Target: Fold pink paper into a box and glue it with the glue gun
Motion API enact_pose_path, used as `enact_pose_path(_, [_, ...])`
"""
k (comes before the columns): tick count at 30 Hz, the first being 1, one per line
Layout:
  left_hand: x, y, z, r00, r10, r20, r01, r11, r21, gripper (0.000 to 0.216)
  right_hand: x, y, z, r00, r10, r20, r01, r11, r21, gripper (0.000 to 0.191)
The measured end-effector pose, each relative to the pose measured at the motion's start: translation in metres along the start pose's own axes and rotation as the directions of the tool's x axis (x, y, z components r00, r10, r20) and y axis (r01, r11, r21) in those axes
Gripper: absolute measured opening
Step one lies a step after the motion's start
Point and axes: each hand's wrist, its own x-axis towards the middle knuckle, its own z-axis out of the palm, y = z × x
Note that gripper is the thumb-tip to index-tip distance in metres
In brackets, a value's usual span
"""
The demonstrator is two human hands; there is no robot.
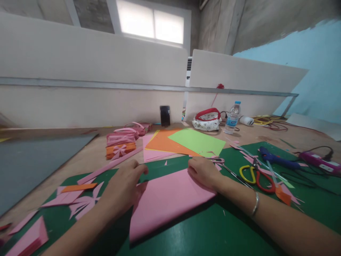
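A folded sheet of pink paper (167,199) lies on the green cutting mat (181,236), its near edge a rounded fold slightly raised off the mat. At its upper right corner, my right hand (201,171) is closed, fingers curled on the paper; the fingertips are hidden. My left hand (125,183) is at the paper's left edge, with bent fingers apart over the mat and the thumb side near the paper. To the right of my right hand rest scissors (257,176) with one yellow and one red handle, and a pink-handled cutter (217,160).
Orange (162,141) and green sheets (198,140) lie behind the mat. Pink cut-outs (85,202) and paper bundles (121,142) are on the left. A blue glue gun (278,158), its cable and a water bottle (232,119) are right. A phone (165,115) leans against the partition.
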Motion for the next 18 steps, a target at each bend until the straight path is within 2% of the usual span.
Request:
enact_pose_path(3, [0.002, 0.01, 0.006, 0.978, 0.206, 0.009, -0.206, 0.978, -0.006, 0.051, 0.0, 0.002, -0.002, 1.0, 0.005, -0.006, -0.005, 0.999, 0.037, 0.015])
enact_pose_path(5, [0.003, 0.016, 0.007, 0.932, 0.354, 0.08, -0.353, 0.935, -0.024, 0.051, 0.0, 0.002, -0.003, 1.0, -0.004, -0.022, 0.005, 0.999, 0.052, 0.013])
enact_pose_path(7, [0.007, 0.02, 0.005, 0.884, 0.448, 0.131, -0.447, 0.894, -0.042, 0.045, 0.001, 0.002, -0.003, 0.999, -0.017, -0.037, 0.02, 0.998, 0.061, 0.014])
enact_pose_path(9, [0.013, 0.025, 0.003, 0.857, 0.493, 0.149, -0.49, 0.87, -0.06, 0.037, 0.001, 0.002, -0.003, 0.998, -0.034, -0.047, 0.037, 0.997, 0.062, 0.016])
enact_pose_path(11, [0.021, 0.032, 0.004, 0.855, 0.501, 0.134, -0.496, 0.865, -0.075, 0.027, 0.002, 0.002, -0.003, 0.997, -0.05, -0.056, 0.054, 0.997, 0.06, 0.02])
enact_pose_path(15, [0.033, 0.048, 0.023, 0.887, 0.462, 0.006, -0.46, 0.885, -0.069, 0.023, 0.004, 0.005, -0.004, 0.995, -0.066, -0.069, 0.07, 0.996, 0.058, 0.021])
enact_pose_path(18, [0.036, 0.051, 0.039, 0.859, 0.51, -0.057, -0.513, 0.85, -0.121, 0.025, 0.004, 0.008, -0.003, 0.995, -0.066, -0.072, 0.071, 0.995, 0.07, 0.017])
